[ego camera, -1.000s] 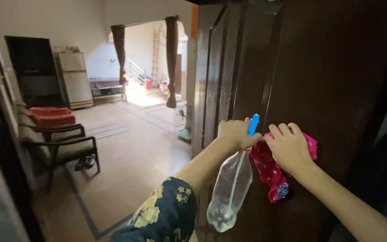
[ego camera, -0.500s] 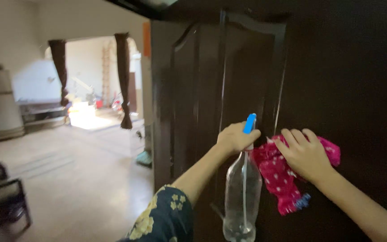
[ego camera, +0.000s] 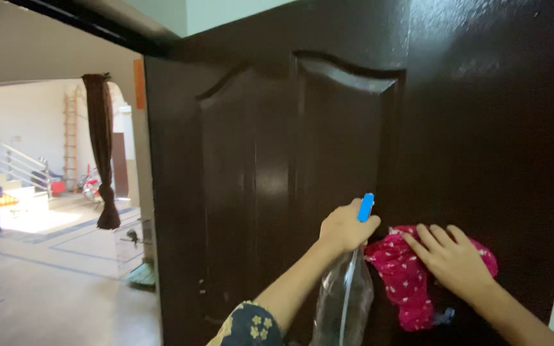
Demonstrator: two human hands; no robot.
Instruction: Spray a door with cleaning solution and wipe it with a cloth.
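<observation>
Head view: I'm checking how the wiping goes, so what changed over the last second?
The view swung right and up, so the dark door now fills the frame and the chairs are gone. The right hand spread flatter on the pink cloth, a little further right. The left hand still holds the clear spray bottle by its blue-topped neck; nothing was let go.

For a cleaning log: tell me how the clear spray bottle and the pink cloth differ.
The clear plastic spray bottle with blue nozzle is rigid and see-through; the pink dotted cloth is soft, crumpled and opaque. The bottle hangs from the left hand; the cloth lies pressed flat on the dark wooden door under the right hand. Each is in one hand.
</observation>
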